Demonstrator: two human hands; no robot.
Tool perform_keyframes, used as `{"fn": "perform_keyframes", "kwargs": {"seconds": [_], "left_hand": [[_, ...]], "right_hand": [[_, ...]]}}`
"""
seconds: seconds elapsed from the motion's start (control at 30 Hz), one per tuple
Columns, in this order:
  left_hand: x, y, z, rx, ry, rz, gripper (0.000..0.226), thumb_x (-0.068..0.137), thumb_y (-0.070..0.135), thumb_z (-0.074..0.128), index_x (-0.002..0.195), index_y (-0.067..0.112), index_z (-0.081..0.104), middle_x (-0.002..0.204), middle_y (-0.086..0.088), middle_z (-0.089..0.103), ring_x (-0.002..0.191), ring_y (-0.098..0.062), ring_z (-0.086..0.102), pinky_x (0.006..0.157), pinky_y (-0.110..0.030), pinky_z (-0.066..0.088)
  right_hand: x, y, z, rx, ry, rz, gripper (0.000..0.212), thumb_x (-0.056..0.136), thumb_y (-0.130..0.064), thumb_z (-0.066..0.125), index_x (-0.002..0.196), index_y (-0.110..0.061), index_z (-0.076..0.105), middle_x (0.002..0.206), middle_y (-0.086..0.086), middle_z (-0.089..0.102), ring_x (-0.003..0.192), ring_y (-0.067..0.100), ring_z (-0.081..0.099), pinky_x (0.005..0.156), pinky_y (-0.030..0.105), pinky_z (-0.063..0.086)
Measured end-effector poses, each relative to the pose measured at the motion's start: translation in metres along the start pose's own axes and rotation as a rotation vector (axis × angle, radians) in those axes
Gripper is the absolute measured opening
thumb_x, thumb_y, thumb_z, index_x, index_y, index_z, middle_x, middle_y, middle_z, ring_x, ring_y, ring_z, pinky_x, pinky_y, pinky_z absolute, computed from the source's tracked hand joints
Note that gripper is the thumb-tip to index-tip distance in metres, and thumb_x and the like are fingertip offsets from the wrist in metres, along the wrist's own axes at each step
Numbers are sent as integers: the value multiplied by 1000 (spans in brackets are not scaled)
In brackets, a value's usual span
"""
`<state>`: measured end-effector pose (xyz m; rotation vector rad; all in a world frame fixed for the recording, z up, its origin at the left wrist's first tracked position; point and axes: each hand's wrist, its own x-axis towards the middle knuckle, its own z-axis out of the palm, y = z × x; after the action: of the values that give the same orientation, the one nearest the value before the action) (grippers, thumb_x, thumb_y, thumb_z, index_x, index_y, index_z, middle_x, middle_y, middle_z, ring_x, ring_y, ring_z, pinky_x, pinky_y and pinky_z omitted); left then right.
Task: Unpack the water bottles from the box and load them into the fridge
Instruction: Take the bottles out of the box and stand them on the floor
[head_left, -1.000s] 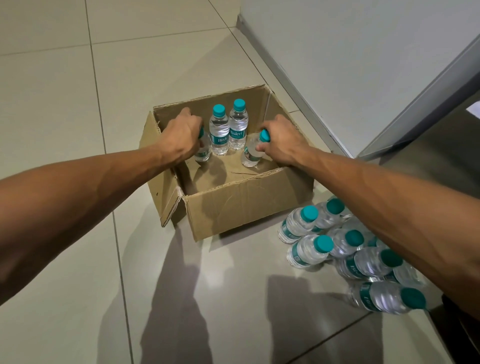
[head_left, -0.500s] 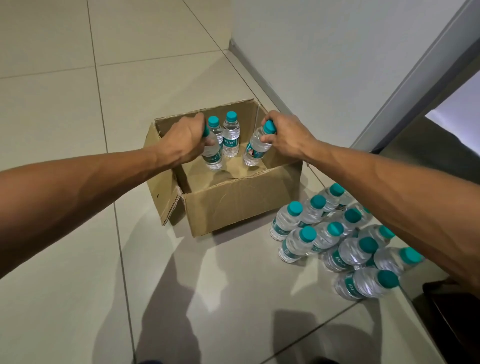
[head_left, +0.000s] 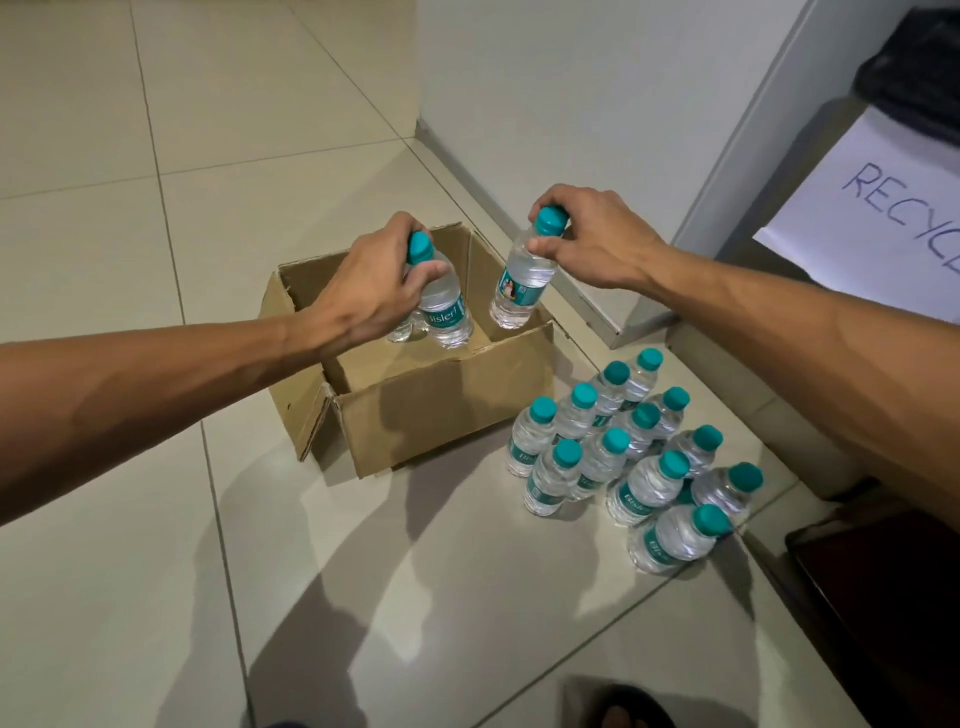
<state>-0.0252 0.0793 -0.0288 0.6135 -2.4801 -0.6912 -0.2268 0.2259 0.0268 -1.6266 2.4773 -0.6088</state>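
Note:
An open cardboard box (head_left: 447, 415) stands on the tiled floor. My left hand (head_left: 374, 280) grips a clear water bottle with a teal cap (head_left: 444, 306) by its neck, lifted above the box. My right hand (head_left: 592, 239) pinches another teal-capped bottle (head_left: 522, 283) by the neck, raised over the box's right side. Behind my left hand, part of another bottle (head_left: 400, 330) shows inside the box. Several more bottles (head_left: 613, 457) stand grouped on the floor right of the box.
A white wall (head_left: 571, 93) with a skirting runs behind the box. At the right a bin carries a white sheet lettered "RECYC" (head_left: 878, 218) and a dark bag. A dark object (head_left: 883, 597) lies at the lower right. A foot (head_left: 628, 717) shows at the bottom edge.
Both hands have lifted their bottles up out of the box. The view has pulled back and swung right, bringing the bin's sheet into sight.

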Motion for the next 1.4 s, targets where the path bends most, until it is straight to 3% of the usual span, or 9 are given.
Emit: {"fn": "perform_keyframes", "kwargs": {"seconds": [0.1, 0.27, 0.4, 0.57, 0.73, 0.93, 1.1, 1.23, 1.4], "left_hand": [[-9, 18, -1, -41, 66, 74, 38, 97, 39, 55, 120, 10, 49, 104, -1, 60, 89, -12, 57, 69, -14, 46], [-27, 56, -4, -131, 108, 180, 38, 98, 37, 56, 119, 6, 52, 105, 3, 58, 91, -11, 58, 76, -15, 49], [-41, 81, -3, -182, 41, 216, 44, 95, 46, 55, 117, 8, 55, 104, 3, 62, 89, -14, 61, 77, -29, 54], [-54, 100, 10, -209, -66, 270, 46, 93, 51, 57, 112, 10, 58, 97, 2, 64, 83, -9, 61, 70, -20, 51], [-66, 110, 27, -240, -202, 319, 51, 87, 64, 49, 111, 19, 56, 96, 10, 62, 86, -2, 63, 72, -20, 56], [-76, 114, 52, -255, -262, 440, 44, 89, 60, 54, 105, 19, 58, 90, 7, 65, 78, -11, 64, 67, -37, 58], [-83, 109, 73, -117, -307, 503, 58, 85, 74, 47, 105, 22, 63, 87, 6, 68, 71, -11, 58, 62, -36, 53], [-92, 105, 89, -27, -380, 569, 61, 82, 77, 46, 105, 24, 64, 90, 3, 67, 83, -15, 60, 67, -30, 50], [-100, 105, 103, 86, -459, 619, 58, 79, 76, 49, 108, 28, 61, 83, 6, 57, 78, -12, 49, 60, -30, 46]], "right_hand": [[-14, 6, -18, 2, 42, 12, 36, 95, -34, 66, 127, -18, 60, 124, 2, 64, 99, 16, 57, 83, 28, 41], [-38, 16, -48, 22, 93, 23, 37, 93, -40, 67, 124, -21, 63, 123, -3, 63, 99, 12, 58, 79, 27, 46], [-60, 21, -69, 28, 80, 3, 36, 93, -42, 67, 122, -20, 65, 116, -11, 61, 94, 3, 59, 72, 17, 45], [-94, 23, -84, 89, -87, -41, 32, 91, -35, 72, 117, -18, 68, 110, -11, 69, 90, -9, 62, 87, 21, 54], [-123, 27, -81, 146, -270, -86, 35, 83, -45, 75, 110, -23, 71, 99, -15, 73, 80, -3, 68, 79, 19, 56], [-146, 39, -63, 178, -453, -64, 33, 78, -49, 81, 105, -33, 71, 99, -20, 74, 81, 5, 71, 80, 32, 59], [-157, 50, -44, 145, -553, -33, 34, 76, -44, 84, 107, -37, 70, 100, -21, 74, 89, 12, 73, 86, 44, 59], [-159, 58, -28, 34, -582, -37, 40, 76, -41, 85, 113, -33, 70, 105, -15, 72, 93, 7, 69, 89, 40, 57], [-160, 68, -10, -87, -621, -89, 42, 79, -43, 82, 117, -34, 67, 110, -15, 70, 97, 6, 65, 88, 35, 56]]}}
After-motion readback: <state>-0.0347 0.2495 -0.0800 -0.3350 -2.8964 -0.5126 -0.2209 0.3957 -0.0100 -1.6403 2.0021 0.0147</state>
